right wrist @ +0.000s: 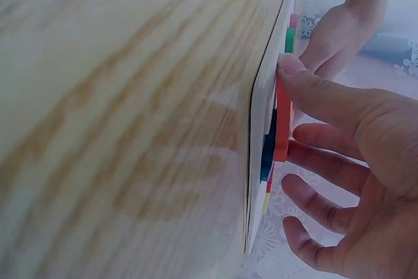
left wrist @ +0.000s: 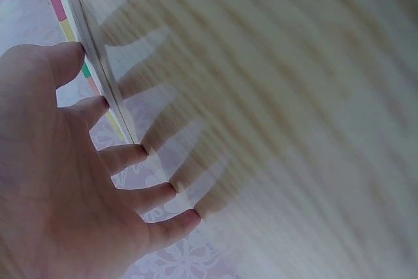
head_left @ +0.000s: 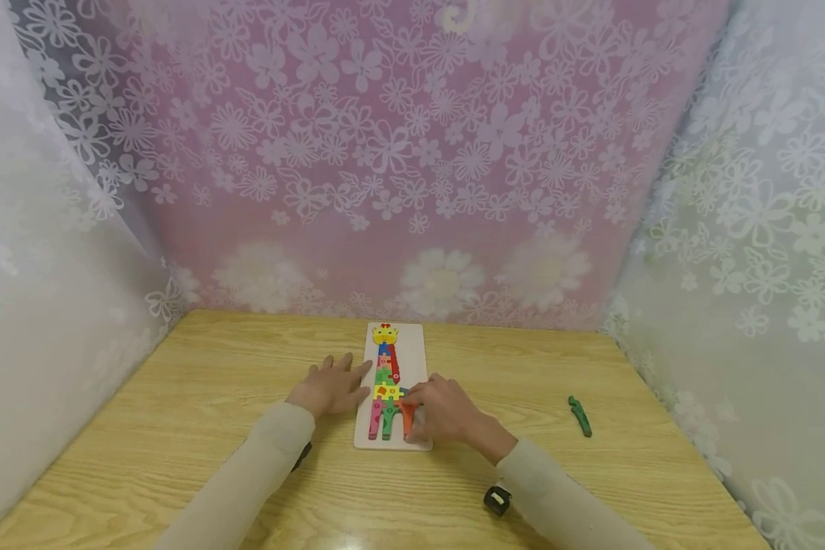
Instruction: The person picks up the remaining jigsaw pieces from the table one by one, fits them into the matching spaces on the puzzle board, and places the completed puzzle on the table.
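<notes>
A pale wooden board [head_left: 412, 347] with a giraffe jigsaw lies on the table, the yellow head piece [head_left: 385, 334] at its far end. My right hand [head_left: 447, 412] pinches an orange puzzle piece [right wrist: 283, 115] between thumb and fingers at the board's lower right. In the right wrist view, one end of that piece overlaps a dark blue piece [right wrist: 267, 155]. Pink [head_left: 374, 420] and green [head_left: 388, 420] leg pieces lie to its left. My left hand [head_left: 326, 386] is spread at the board's left edge, its thumb and index finger touching the edge.
A slim green piece [head_left: 580, 416] lies apart on the wood-grain table [head_left: 509, 367], to the right. Flower-patterned cloth [head_left: 412, 153] hangs behind the table and along both sides. A black band [head_left: 497, 500] shows at the right wrist.
</notes>
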The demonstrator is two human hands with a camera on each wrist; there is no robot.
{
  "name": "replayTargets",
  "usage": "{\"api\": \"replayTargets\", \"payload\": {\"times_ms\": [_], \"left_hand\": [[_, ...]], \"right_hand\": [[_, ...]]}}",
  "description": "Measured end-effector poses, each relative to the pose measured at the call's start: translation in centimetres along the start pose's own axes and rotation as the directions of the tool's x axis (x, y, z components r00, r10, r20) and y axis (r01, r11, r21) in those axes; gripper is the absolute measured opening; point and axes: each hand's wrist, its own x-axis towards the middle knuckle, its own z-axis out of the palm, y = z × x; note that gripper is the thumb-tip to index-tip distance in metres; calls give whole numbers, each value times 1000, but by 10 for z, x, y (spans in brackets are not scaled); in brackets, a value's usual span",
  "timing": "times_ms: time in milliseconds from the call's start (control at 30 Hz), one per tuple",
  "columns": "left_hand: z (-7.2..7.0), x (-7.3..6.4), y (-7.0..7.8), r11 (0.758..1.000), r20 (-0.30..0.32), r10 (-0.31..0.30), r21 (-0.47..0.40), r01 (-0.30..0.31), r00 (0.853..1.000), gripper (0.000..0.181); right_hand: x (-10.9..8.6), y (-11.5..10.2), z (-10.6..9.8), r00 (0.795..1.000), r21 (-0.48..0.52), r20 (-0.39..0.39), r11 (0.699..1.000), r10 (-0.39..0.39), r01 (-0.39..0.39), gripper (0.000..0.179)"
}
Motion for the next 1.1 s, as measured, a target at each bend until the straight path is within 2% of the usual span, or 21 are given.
{"api": "replayTargets", "payload": {"times_ms": [167, 500, 733, 1100], "left_hand": [[0, -1, 0, 1000, 1, 1, -14, -1, 1000, 63], [3, 1, -2, 1000, 3, -5, -6, 5, 1000, 63], [2, -1, -1, 1000, -7, -1, -14, 1, 1000, 62], [1, -1, 1, 1000, -10, 0, -12, 0, 1000, 62]], "right_hand": [[-1, -1, -1, 1000, 14, -16, 1000, -12, 12, 53], [-1, 0, -2, 1000, 4, 15, 1000, 13, -13, 53], [-1, -2, -3, 1000, 18, -5, 1000, -5, 5, 52], [-1, -1, -1, 999, 31, 3, 998, 45, -46, 51]]}}
